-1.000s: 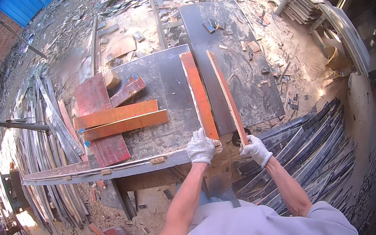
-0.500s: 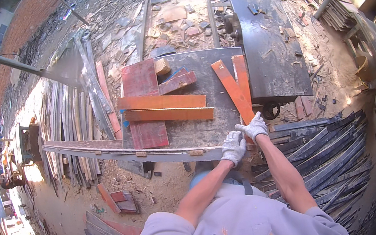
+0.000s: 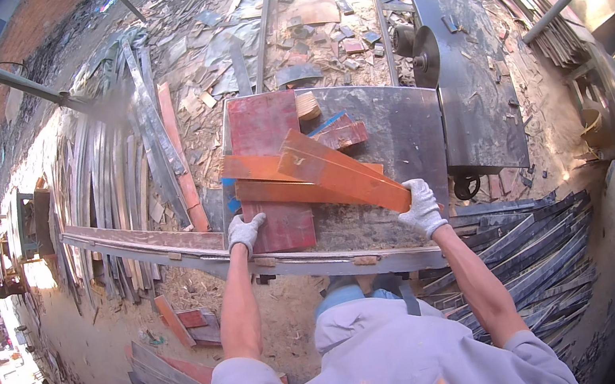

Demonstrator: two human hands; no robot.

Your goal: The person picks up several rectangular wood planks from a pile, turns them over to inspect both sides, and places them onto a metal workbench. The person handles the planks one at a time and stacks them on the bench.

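Note:
My right hand (image 3: 422,208), in a pale work glove, is closed on the near end of an orange wooden board (image 3: 349,173). That board slants up and left across two other orange boards (image 3: 251,168), which lie over a wide red panel (image 3: 282,232). At the panel's near left edge is my gloved left hand (image 3: 246,232), its thumb spread over the red surface and its fingers along the side. Whether a second strip lies under the held board is hidden. All this rests on a dark metal table (image 3: 400,117).
Short red offcuts (image 3: 338,132) and a wood block (image 3: 307,105) lie behind the boards. A long rail (image 3: 334,258) runs along the table's near edge. Right are a machine with a round disc (image 3: 427,58) and a pile of dark strips (image 3: 524,238). Scraps litter the ground beyond.
My right hand has swung the orange board from the table's right side leftward onto the other boards. My left hand has moved left from beside it to the red panel. The view has shifted slightly.

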